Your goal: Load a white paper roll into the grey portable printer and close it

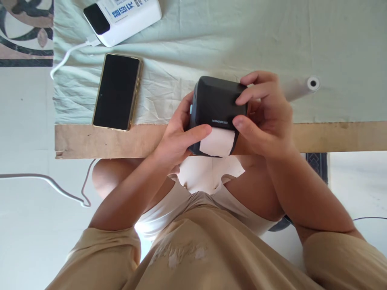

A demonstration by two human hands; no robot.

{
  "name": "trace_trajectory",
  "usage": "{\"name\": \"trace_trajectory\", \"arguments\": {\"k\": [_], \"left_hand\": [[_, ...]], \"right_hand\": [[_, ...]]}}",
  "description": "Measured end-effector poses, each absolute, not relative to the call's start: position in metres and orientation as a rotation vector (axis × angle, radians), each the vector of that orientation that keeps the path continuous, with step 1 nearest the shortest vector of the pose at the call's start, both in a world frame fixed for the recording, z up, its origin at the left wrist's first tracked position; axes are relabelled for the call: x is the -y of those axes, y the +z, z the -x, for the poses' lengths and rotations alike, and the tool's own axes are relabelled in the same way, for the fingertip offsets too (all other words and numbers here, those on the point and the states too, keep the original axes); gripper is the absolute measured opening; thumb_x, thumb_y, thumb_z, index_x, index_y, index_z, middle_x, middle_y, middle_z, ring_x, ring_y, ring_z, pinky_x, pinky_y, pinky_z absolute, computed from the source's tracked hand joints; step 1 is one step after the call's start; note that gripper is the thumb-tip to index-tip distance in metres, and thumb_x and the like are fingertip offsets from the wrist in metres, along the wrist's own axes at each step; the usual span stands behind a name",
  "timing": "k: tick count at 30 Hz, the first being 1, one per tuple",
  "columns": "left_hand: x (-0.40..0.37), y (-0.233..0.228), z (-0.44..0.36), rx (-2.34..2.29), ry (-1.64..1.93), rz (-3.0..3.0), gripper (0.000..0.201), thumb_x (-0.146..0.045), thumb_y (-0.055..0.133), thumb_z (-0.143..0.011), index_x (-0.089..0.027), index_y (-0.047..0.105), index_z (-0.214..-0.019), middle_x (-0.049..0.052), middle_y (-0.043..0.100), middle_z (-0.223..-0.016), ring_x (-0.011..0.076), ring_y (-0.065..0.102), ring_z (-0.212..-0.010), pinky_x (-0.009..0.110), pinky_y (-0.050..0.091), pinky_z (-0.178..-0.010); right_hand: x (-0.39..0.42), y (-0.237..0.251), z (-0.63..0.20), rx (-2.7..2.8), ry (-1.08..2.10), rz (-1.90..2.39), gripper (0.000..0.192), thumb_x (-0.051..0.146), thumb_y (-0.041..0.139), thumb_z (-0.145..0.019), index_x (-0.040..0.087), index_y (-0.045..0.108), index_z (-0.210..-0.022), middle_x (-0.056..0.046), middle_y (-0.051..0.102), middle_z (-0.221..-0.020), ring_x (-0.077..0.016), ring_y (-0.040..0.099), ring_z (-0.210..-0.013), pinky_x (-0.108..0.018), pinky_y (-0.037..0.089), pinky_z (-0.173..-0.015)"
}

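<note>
Both hands hold a black label printer [222,98] marked NIIMBOT above the table's front edge. A strip of white label paper [218,142] with a ragged end sticks out of its front. My left hand [183,131] is closed round the printer's left side, its thumb by the top left corner of the paper. My right hand [266,108] grips the opposite side, thumb on the front and fingertips on the top cover; some of its fingers are hidden behind. Light blue shows on the printer's left edge.
A phone [116,92] in a clear case lies left on the pale green cloth [187,48]. Behind it is a white power bank [130,22] with a white cable [68,54] plugged in. Right of my right hand lies a white paper roll [313,83]. A bare wooden strip [338,136] edges the table.
</note>
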State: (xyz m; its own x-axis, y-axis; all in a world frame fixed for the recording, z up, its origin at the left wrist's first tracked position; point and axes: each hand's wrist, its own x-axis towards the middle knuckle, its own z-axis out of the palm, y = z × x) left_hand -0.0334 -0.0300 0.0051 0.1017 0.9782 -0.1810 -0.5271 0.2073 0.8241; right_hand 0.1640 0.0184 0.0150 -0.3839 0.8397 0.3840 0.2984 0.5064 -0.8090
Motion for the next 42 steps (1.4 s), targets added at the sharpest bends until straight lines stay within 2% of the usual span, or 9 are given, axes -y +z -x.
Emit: {"name": "trace_trajectory", "arguments": {"k": [4, 13, 15, 20, 24, 30, 34, 38, 42], "left_hand": [[0.034, 0.009, 0.034, -0.884, 1.202, -0.659, 0.030, -0.052, 0.077, -0.090, -0.026, 0.072, -0.105, 0.001, 0.073, -0.082, 0.0187, 0.072, -0.069, 0.030, 0.058, -0.060], [0.033, 0.014, 0.032, -0.795, 1.167, -0.657, 0.015, -0.033, 0.078, -0.090, -0.027, 0.072, -0.103, -0.003, 0.070, -0.080, 0.0093, 0.063, -0.060, 0.021, 0.053, -0.051], [0.031, 0.013, 0.031, -0.795, 1.175, -0.659, 0.017, -0.034, 0.078, -0.091, -0.026, 0.073, -0.105, -0.002, 0.072, -0.083, 0.0110, 0.068, -0.067, 0.022, 0.055, -0.056], [0.019, 0.005, 0.026, -0.768, 1.244, -0.588, 0.046, -0.064, 0.055, -0.098, -0.024, 0.074, -0.109, 0.002, 0.079, -0.094, 0.0256, 0.073, -0.118, 0.030, 0.064, -0.088], [0.012, 0.002, 0.026, -0.877, 1.165, -0.478, 0.044, -0.063, 0.051, -0.101, -0.025, 0.073, -0.107, 0.001, 0.080, -0.088, 0.0269, 0.074, -0.119, 0.036, 0.066, -0.092], [0.016, -0.005, 0.031, -0.839, 1.287, -0.509, 0.028, -0.053, 0.065, -0.096, -0.027, 0.072, -0.087, -0.002, 0.077, -0.082, 0.0239, 0.076, -0.111, 0.032, 0.065, -0.090], [0.015, -0.005, 0.030, -0.826, 1.277, -0.472, 0.031, -0.055, 0.060, -0.098, -0.027, 0.073, -0.094, 0.000, 0.075, -0.078, 0.0261, 0.075, -0.111, 0.034, 0.064, -0.085], [0.016, 0.001, 0.029, -0.764, 1.202, -0.557, 0.032, -0.050, 0.061, -0.098, -0.023, 0.074, -0.110, 0.003, 0.079, -0.094, 0.0276, 0.075, -0.113, 0.032, 0.062, -0.077], [0.020, 0.006, 0.032, -0.807, 1.176, -0.663, 0.022, -0.036, 0.072, -0.094, -0.025, 0.074, -0.112, -0.001, 0.077, -0.094, 0.0187, 0.077, -0.095, 0.023, 0.058, -0.069]], "right_hand": [[-0.018, 0.006, -0.162, 1.818, 1.179, 0.908, 0.072, 0.071, 0.070, -0.086, 0.036, 0.044, -0.142, -0.004, 0.064, -0.125, -0.0177, 0.066, -0.094, -0.031, 0.059, -0.069], [-0.018, -0.005, -0.161, 1.836, 1.226, 0.841, 0.069, 0.069, 0.071, -0.085, 0.033, 0.045, -0.137, -0.004, 0.066, -0.120, -0.0181, 0.065, -0.092, -0.033, 0.059, -0.073], [-0.016, -0.007, -0.162, 1.829, 1.203, 0.854, 0.067, 0.069, 0.070, -0.086, 0.033, 0.046, -0.138, -0.003, 0.066, -0.118, -0.0180, 0.065, -0.091, -0.032, 0.059, -0.072], [-0.015, -0.007, -0.165, 1.741, 1.058, 0.941, 0.066, 0.064, 0.070, -0.086, 0.038, 0.049, -0.143, -0.005, 0.060, -0.134, -0.0164, 0.066, -0.090, -0.028, 0.055, -0.058], [-0.014, 0.000, -0.165, 1.718, 1.053, 0.963, 0.057, 0.053, 0.073, -0.087, 0.038, 0.053, -0.138, -0.002, 0.055, -0.147, -0.0068, 0.058, -0.067, -0.027, 0.053, -0.055], [-0.014, 0.015, -0.164, 1.825, 1.077, 0.987, 0.069, 0.052, 0.084, -0.077, 0.036, 0.051, -0.135, -0.005, 0.055, -0.147, -0.0078, 0.054, -0.069, -0.025, 0.050, -0.051], [-0.017, 0.022, -0.165, 1.880, 0.874, 0.989, 0.064, 0.048, 0.088, -0.073, 0.034, 0.061, -0.130, -0.006, 0.060, -0.133, -0.0105, 0.056, -0.076, -0.024, 0.047, -0.050], [-0.018, 0.030, -0.158, 1.624, 0.646, 0.964, 0.029, 0.038, 0.085, -0.081, 0.027, 0.069, -0.102, 0.000, 0.056, -0.101, -0.0037, 0.042, -0.056, -0.025, 0.039, -0.044], [-0.019, 0.040, -0.149, 1.402, 0.662, 0.925, 0.032, 0.038, 0.073, -0.094, 0.024, 0.050, -0.076, 0.004, 0.042, -0.072, -0.0065, 0.043, -0.049, -0.029, 0.057, -0.054]]}}
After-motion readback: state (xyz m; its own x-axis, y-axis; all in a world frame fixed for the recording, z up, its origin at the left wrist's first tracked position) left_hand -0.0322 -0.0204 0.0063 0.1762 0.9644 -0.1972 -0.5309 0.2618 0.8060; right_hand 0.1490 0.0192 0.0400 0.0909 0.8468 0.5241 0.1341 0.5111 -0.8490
